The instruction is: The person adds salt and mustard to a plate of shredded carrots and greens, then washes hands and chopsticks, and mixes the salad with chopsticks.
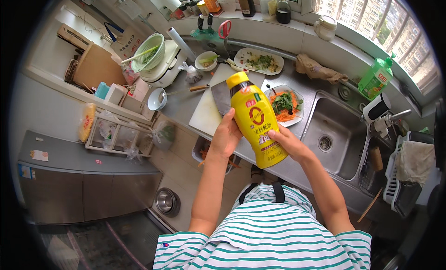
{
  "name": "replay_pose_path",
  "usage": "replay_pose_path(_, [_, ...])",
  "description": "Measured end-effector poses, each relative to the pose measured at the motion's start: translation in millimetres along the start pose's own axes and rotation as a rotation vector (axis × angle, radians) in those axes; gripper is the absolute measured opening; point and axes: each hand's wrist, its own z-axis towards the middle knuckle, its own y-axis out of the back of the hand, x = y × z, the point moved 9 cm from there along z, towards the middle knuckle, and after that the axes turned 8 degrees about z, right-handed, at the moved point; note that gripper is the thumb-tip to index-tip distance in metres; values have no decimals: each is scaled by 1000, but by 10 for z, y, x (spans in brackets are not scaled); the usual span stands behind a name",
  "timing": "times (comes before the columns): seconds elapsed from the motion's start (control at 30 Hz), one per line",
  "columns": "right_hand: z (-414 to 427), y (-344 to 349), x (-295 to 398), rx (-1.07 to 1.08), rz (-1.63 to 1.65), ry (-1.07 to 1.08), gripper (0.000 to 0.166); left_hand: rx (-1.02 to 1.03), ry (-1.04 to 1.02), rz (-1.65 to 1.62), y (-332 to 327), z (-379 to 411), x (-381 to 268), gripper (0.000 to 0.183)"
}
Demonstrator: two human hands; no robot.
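Observation:
Both my hands hold a yellow squeeze bottle (256,130) of sauce, tilted, with its yellow cap at the far end and a printed label facing me. My left hand (224,135) grips its left side; my right hand (289,141) has its thumb on the front near the base. Behind the bottle lies a white cutting board (202,118) with a cleaver (220,97) on it, partly hidden. A plate (299,108) of shredded carrot and chopped green herbs (284,102) sits just right of the bottle, its left side covered by it.
A steel sink (343,137) lies to the right, with green dish soap (376,78) behind. An oval plate (278,66) of chopped garlic and herbs, a small bowl (206,61) and a blue-white bowl (157,99) stand on the counter. Below its edge is a bin (199,148) with peelings.

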Motion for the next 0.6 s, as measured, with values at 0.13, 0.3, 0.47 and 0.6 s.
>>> replay_pose_path(0.13, [49,-43,-123,-48,354,-182,53,135,-86,101,-229,34,-15,71])
replay_pose_path(0.3, [189,-219,25,-98,443,-247,55,193,-56,-5,-330,268,-46,94])
replay_pose_path(0.47, [329,-261,83,-82,472,-268,54,127,-35,-98,-236,362,-84,88])
replay_pose_path(0.6, [385,-223,32,-86,469,-307,54,64,-56,-93,-143,402,-77,83])
